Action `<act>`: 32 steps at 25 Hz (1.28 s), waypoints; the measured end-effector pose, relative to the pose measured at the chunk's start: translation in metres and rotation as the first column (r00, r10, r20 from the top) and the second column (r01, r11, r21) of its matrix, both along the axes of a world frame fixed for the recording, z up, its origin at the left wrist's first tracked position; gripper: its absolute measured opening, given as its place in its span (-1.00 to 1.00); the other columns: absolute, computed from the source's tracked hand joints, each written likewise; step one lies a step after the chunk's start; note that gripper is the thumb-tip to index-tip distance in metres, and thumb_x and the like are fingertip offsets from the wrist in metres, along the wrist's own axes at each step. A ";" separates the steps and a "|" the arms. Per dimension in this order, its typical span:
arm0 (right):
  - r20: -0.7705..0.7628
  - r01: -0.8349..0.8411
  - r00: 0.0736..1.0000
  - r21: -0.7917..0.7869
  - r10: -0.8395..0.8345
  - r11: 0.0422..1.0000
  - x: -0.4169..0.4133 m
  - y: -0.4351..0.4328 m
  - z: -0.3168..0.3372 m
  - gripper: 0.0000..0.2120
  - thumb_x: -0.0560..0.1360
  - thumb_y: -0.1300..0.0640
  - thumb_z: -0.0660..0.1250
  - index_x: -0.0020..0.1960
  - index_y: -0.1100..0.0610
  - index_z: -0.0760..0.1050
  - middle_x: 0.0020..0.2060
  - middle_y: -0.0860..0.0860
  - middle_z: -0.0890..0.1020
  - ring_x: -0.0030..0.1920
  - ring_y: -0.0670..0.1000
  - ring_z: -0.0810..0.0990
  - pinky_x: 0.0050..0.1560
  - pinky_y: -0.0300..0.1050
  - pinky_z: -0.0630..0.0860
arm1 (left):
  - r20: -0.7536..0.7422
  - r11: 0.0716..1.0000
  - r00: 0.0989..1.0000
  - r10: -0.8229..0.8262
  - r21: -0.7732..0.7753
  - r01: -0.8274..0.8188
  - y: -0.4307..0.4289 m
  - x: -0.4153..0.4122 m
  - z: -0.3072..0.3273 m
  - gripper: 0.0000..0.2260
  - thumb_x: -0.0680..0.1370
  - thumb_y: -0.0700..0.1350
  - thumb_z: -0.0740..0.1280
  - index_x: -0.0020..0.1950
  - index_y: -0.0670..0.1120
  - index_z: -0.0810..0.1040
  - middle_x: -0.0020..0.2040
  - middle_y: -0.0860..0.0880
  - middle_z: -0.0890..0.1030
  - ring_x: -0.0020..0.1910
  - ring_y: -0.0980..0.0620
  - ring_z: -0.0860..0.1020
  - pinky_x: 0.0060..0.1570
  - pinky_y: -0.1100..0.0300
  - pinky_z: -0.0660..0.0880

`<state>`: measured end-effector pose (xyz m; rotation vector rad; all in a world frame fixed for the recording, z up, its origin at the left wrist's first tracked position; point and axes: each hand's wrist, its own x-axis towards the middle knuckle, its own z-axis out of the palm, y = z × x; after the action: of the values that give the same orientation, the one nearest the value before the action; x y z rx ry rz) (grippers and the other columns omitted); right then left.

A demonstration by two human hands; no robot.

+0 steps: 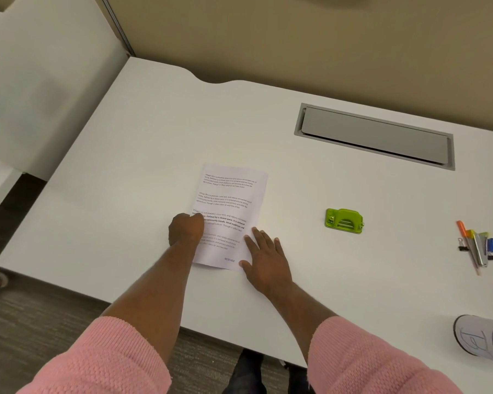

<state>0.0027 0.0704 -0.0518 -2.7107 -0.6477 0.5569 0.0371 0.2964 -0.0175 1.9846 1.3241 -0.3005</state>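
A printed sheet of paper (231,206) lies flat on the white desk (143,155), several paragraphs of text facing up. My left hand (186,228) sits on the sheet's left edge with its fingers curled under; whether they pinch the paper is hidden. Flat on the desk, my right hand (264,258) lies with straight fingers over the sheet's lower right edge. Both forearms come out of pink knitted sleeves.
A green hole punch (344,220) stands to the right of the sheet. Pens, highlighters and binder clips (477,245) lie near the right edge. A grey cable hatch (374,136) is set into the desk at the back. A white cup (481,338) stands at the near right.
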 end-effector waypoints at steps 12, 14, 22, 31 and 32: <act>-0.013 0.277 0.959 0.259 -0.283 0.925 0.012 -0.034 0.025 -0.42 0.61 -0.12 0.23 0.57 0.05 0.24 0.57 -0.02 0.24 0.56 -0.03 0.19 0.58 -0.05 0.07 | 0.283 0.939 0.921 -0.268 -0.137 0.315 -0.002 -0.024 0.005 -0.83 0.59 -0.24 0.28 0.11 -0.15 0.64 0.03 -0.16 0.69 0.03 -0.16 0.63 0.12 -0.01 0.54; 0.033 0.338 0.929 0.328 -0.368 0.882 0.021 -0.046 0.037 -0.44 0.62 -0.07 0.25 0.55 0.09 0.27 0.55 0.01 0.30 0.53 0.01 0.25 0.54 0.00 0.19 | 0.290 0.894 0.890 -0.351 -0.181 0.411 -0.007 -0.025 0.010 -0.85 0.59 -0.26 0.28 0.06 -0.18 0.63 0.02 -0.21 0.69 -0.01 -0.14 0.62 0.04 0.06 0.51; -0.151 0.620 0.774 0.374 -0.615 0.690 0.054 -0.114 0.075 -0.42 0.54 -0.15 0.34 0.50 -0.01 0.32 0.29 -0.04 0.58 0.26 0.03 0.57 0.27 -0.01 0.48 | 0.243 0.661 0.732 -0.636 -0.318 0.680 -0.057 -0.001 0.042 -0.83 0.59 -0.27 0.34 0.16 -0.21 0.63 0.10 -0.13 0.68 0.08 -0.06 0.60 0.15 0.10 0.48; -0.267 0.786 0.610 0.320 -0.746 0.528 0.043 -0.198 0.068 -0.83 0.54 0.08 0.32 0.11 0.06 0.54 -0.03 0.00 0.68 -0.01 0.09 0.63 -0.08 -0.10 0.45 | 0.189 0.456 0.531 -0.826 -0.330 0.827 -0.133 0.036 0.041 -0.90 0.54 -0.16 0.43 0.05 -0.08 0.63 -0.12 -0.01 0.66 -0.15 0.05 0.60 -0.22 0.28 0.47; -0.268 0.801 0.589 0.319 -0.763 0.506 0.040 -0.207 0.065 -0.86 0.54 0.09 0.32 0.09 0.06 0.53 -0.04 -0.01 0.67 -0.03 0.07 0.62 -0.10 -0.12 0.43 | 0.173 0.483 0.561 -0.809 -0.346 0.804 -0.137 0.038 0.039 -0.88 0.52 -0.16 0.45 0.05 -0.08 0.64 -0.14 -0.01 0.66 -0.18 0.06 0.61 -0.25 0.28 0.48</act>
<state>0.0422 -0.1368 0.0136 -2.1998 0.4927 0.2440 0.0754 0.1592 0.0212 2.1006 0.1543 -0.9481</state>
